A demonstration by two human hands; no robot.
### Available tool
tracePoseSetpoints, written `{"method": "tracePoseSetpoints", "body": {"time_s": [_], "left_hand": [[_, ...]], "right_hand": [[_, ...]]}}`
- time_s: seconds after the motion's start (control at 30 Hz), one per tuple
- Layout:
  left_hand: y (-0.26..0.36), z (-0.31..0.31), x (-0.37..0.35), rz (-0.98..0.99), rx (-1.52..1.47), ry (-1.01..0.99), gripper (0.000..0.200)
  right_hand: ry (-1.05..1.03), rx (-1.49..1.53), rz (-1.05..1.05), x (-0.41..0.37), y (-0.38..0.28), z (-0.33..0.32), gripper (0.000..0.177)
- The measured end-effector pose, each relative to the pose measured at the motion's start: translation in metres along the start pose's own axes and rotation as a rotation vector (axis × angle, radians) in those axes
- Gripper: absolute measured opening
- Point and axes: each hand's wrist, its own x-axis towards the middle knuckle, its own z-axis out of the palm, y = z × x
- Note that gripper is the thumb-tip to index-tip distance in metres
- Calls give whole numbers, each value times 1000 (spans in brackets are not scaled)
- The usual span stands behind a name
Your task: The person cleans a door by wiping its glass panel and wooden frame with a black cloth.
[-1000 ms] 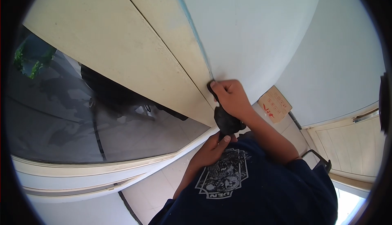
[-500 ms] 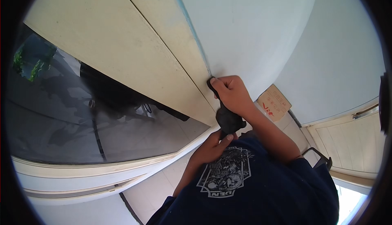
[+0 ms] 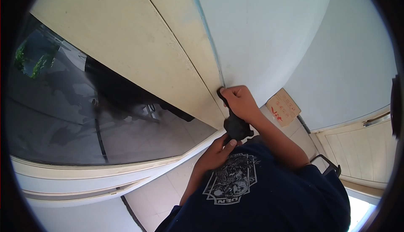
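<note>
Both hands hold a black object (image 3: 237, 127) in front of my chest. It has a bulky, rounded middle, a narrow upper part and a loop-like end; its exact kind cannot be made out. Closed around the upper end is my right hand (image 3: 242, 99), near the corner where the cream wooden frame (image 3: 185, 59) meets the pale blue wall (image 3: 261, 34). My left hand (image 3: 215, 153) grips the lower end, with the thumb on top and the other fingers partly hidden.
On the left is a dark, reflective glass pane (image 3: 126, 135) above a pale ledge (image 3: 105, 174). A cardboard box (image 3: 283, 108) with red writing stands on the tiled floor (image 3: 168, 192) by the wall. A cream slatted panel (image 3: 355, 154) is at the right.
The right hand and the upper end of the black object appear slightly lower. The view has shifted a little. Both hands keep their hold.
</note>
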Motion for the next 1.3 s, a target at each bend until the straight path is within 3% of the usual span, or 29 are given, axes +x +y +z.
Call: {"method": "tracePoseSetpoints", "body": {"time_s": [0.13, 0.3, 0.37, 0.5, 0.57, 0.67, 0.87, 1.0, 1.1, 1.3], "left_hand": [[-15, 0, 1, 33, 41, -64, 40], [-8, 6, 1, 71, -25, 45, 37], [-5, 5, 2, 24, -69, 35, 37], [-5, 0, 2, 26, -38, 10, 38], [-10, -5, 2, 13, 61, -53, 38], [-6, -2, 3, 53, 21, -62, 38], [-5, -3, 7, 19, -17, -7, 38], [-11, -6, 4, 39, 83, -80, 39], [-8, -5, 6, 134, 132, -109, 40], [0, 1, 3, 55, 7, -70, 42]], "right_hand": [[12, 99, -62, -3, -61, -14, 50], [32, 55, -29, 6, 10, -3, 47], [12, 44, 101, 4, 40, -1, 46], [28, 35, 114, -2, 15, 0, 46], [41, 109, -91, -3, -23, -3, 45], [22, 90, -92, 0, -63, -11, 46], [40, 47, -85, 7, -19, -4, 47], [-4, 31, -17, 4, -31, -12, 48], [44, 41, -119, 1, -50, -14, 47], [42, 7, -148, 6, -36, -7, 49]]}}
